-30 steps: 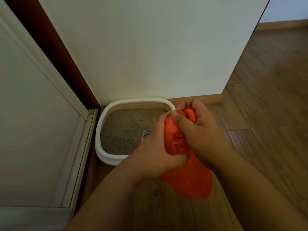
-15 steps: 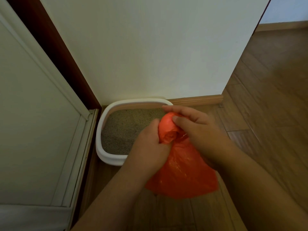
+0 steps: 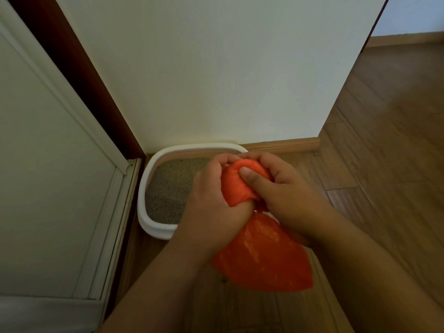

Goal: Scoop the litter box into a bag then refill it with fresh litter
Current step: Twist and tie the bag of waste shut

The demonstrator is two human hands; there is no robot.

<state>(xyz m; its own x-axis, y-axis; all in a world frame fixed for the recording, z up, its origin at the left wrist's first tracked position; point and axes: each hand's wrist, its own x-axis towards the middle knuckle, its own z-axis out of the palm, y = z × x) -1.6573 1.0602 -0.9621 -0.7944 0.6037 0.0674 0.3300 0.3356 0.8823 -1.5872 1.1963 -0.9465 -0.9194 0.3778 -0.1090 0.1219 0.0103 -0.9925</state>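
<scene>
Vs. frame 0.5 s ago: both hands have closed back in on the top of the orange bag, which is bunched into a tighter wad at frame centre; lower part of bag hangs longer and narrower toward lower centre-right. Left hand: fingers curled round the bunched upper bag from the left, clamped on it. Right hand: thumb pressed onto the wad, fingers curled over its top from the right, also clamped on bag. Fingertips of the 2 hands meet or nearly meet above the wad; cannot tell which. Litter box: white tray, on wood floor at centre-left of frame, in the corner between white wall and door frame; position unchanged. Grey-brown litter fills the visible left part. Hidden: right half of box and its front-right rim are behind hands and bag; the grey slotted item seen in the box 1.0 s ago is covered. Bag opening and contents not visible. Forearms cut off at bottom edge.
</scene>
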